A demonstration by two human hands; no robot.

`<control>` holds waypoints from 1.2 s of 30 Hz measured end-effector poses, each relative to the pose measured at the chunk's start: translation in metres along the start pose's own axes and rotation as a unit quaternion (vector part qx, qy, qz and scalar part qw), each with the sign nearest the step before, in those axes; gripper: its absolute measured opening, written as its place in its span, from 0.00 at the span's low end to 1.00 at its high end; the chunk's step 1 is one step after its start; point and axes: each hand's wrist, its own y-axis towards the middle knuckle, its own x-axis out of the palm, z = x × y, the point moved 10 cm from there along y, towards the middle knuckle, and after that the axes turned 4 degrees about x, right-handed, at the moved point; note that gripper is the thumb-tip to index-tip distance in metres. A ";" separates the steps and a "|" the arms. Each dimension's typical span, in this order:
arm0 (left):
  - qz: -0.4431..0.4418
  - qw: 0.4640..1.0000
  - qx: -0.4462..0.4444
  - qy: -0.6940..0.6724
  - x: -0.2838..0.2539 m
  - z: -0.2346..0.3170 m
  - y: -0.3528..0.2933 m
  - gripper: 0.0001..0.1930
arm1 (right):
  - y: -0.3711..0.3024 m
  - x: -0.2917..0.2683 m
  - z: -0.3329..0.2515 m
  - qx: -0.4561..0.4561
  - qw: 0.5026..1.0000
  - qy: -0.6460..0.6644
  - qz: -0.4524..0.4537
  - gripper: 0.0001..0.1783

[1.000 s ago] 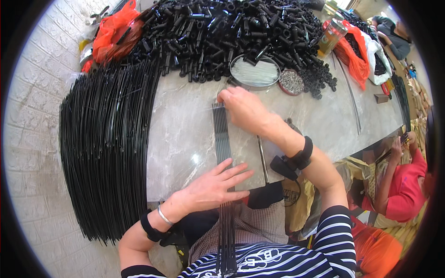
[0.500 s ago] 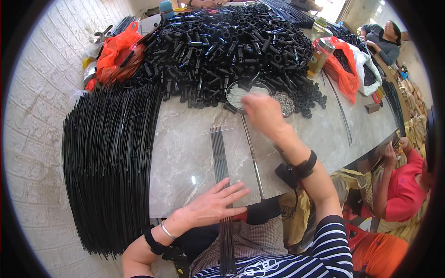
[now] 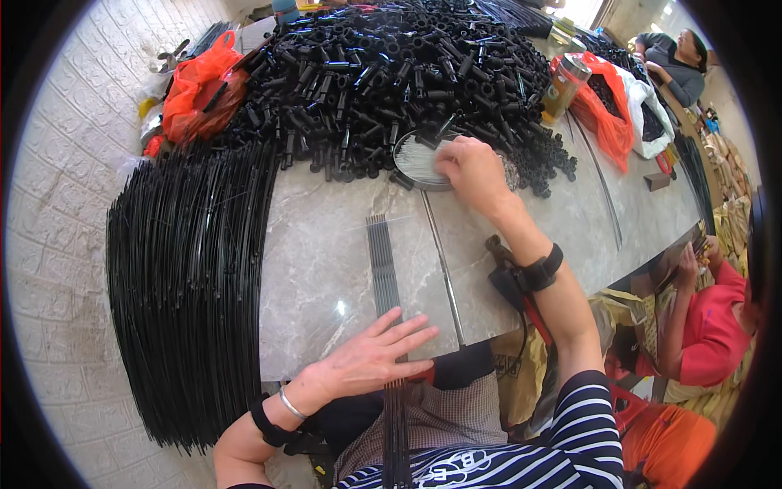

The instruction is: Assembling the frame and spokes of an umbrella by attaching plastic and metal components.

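My left hand (image 3: 379, 352) lies with spread fingers across a narrow row of thin black rods (image 3: 380, 261), side by side on the grey marbled table. Their lower ends run down past the table edge over my lap. My right hand (image 3: 476, 173) reaches to a round dish (image 3: 405, 182) of thin white sticks (image 3: 419, 160). Its fingers are pinched together at the dish's right side; whatever is between them is hidden. Behind that hand, a heap of small greyish pieces (image 3: 511, 169) is mostly covered.
A large heap of black tubular parts (image 3: 391, 77) covers the table's far side. Many long black rods (image 3: 191, 285) lie at left. Red bags (image 3: 199, 106), a jar of amber liquid (image 3: 566, 88) and a white bag (image 3: 648, 122) stand around. Co-workers (image 3: 709, 326) sit at right.
My right hand has moved slightly up and farther over the dish, its fingers now on the sticks' right side. My left hand stays on the rods. The view has shifted a little.
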 end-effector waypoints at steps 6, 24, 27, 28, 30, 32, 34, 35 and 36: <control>-0.004 1.000 0.002 0.016 -0.003 0.003 -0.003 0.28 | -0.007 -0.018 -0.029 -0.043 0.994 0.102 0.006 0.05; 0.006 1.000 -0.003 0.009 0.002 0.005 -0.015 0.25 | -0.043 0.046 -0.070 -0.168 0.981 -0.035 -0.096 0.07; 0.004 1.000 -0.004 0.008 0.002 0.004 -0.014 0.26 | -0.043 0.047 -0.070 -0.161 0.981 -0.026 -0.103 0.05; 0.003 1.000 -0.002 0.011 0.002 0.004 -0.014 0.26 | -0.042 0.047 -0.070 -0.161 0.981 -0.026 -0.104 0.05; 0.003 1.000 -0.001 0.013 0.002 0.004 -0.014 0.26 | -0.043 0.047 -0.072 -0.173 0.979 -0.036 -0.105 0.06; 0.003 1.000 -0.001 0.012 0.001 0.004 -0.014 0.26 | -0.043 0.046 -0.073 -0.170 0.979 -0.035 -0.111 0.05; 0.016 1.000 0.003 0.012 -0.002 0.005 -0.014 0.22 | -0.043 0.050 -0.074 -0.168 0.978 -0.032 -0.117 0.04; 0.030 0.999 0.007 0.011 -0.005 0.005 -0.014 0.18 | -0.043 0.052 -0.075 -0.171 0.978 -0.028 -0.113 0.04; 0.030 0.999 0.008 0.011 -0.006 0.006 -0.013 0.18 | -0.043 0.052 -0.076 -0.174 0.978 -0.026 -0.109 0.04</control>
